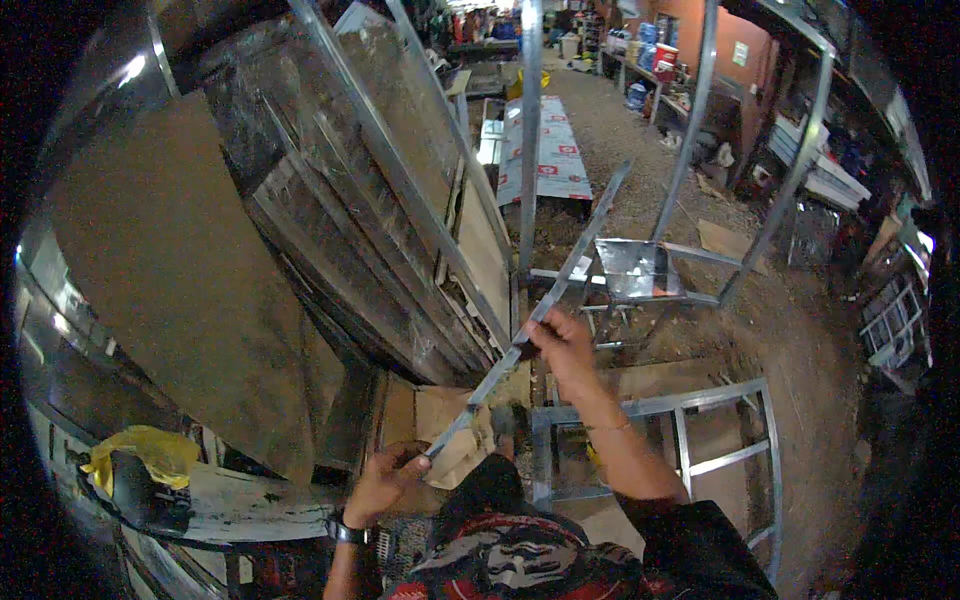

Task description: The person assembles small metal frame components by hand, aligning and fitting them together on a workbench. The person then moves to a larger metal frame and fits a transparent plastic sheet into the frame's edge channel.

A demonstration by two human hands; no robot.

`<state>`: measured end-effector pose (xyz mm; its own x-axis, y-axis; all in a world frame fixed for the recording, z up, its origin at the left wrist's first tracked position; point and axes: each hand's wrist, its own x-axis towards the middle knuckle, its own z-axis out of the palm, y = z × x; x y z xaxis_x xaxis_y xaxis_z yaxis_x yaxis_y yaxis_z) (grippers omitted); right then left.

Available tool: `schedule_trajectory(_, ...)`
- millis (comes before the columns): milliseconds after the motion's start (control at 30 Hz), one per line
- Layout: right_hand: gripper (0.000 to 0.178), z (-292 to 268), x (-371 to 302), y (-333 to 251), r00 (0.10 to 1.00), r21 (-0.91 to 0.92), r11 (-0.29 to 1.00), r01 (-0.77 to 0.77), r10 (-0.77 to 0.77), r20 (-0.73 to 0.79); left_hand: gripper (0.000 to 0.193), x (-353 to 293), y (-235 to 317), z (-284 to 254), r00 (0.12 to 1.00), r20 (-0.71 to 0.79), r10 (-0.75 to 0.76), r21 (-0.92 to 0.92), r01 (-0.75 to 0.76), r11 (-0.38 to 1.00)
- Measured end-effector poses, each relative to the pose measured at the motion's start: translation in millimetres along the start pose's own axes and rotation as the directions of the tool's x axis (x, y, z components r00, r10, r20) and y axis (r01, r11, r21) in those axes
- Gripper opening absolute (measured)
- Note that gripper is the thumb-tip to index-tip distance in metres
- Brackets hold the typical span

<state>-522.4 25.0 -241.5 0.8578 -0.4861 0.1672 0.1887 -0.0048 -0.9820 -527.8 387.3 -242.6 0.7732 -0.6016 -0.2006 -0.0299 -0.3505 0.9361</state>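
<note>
Both hands, left point(385, 478) and right point(562, 340), grip a long metal strip point(540, 310) slanting above the frame point(690, 405), not yet fixed to it.

Dim workshop: dirt floor point(800, 340), leaning wooden boards point(180, 280), distant shelves point(650, 60).

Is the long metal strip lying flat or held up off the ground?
Held up, slanted: left hand grips the long grey metal strip at its low end, right hand mid-length.
</note>
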Motion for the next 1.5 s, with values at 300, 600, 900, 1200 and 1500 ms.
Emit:
schedule_trajectory(300, 0.022, -3.2, 274.6, -9.1, 0.998, 0.141, 0.988, -0.060, 0.055, 0.039, 0.053, 224.9, 52.2, -50.9, 0.976, -0.113, 0.188, -0.145, -0.203, 0.968)
schedule_trajectory(600, 0.017, 81.9, 501.1, -57.2, 0.981, 0.478, 0.873, -0.095, 0.001, 0.192, 0.043, 348.7, 156.9, -117.2, 0.809, -0.445, 0.383, 0.151, -0.353, 0.923)
schedule_trajectory(900, 0.022, 235.2, 688.7, -153.0, 0.815, 0.699, 0.699, -0.151, -0.312, 0.489, 0.026, 431.5, 278.4, -228.4, 0.166, -0.644, 0.747, 0.695, -0.280, 0.662)
schedule_trajectory(1200, 0.025, 394.2, 852.2, -221.8, 0.605, 0.653, 0.603, -0.458, -0.327, 0.726, 0.021, 507.7, 406.8, -329.2, -0.281, -0.456, 0.844, 0.832, 0.201, 0.517)
schedule_trajectory(1500, 0.025, 476.0, 886.4, -262.0, 0.434, 0.648, 0.432, -0.627, -0.496, 0.752, 0.021, 509.5, 466.4, -382.1, -0.252, -0.312, 0.916, 0.732, 0.551, 0.401)
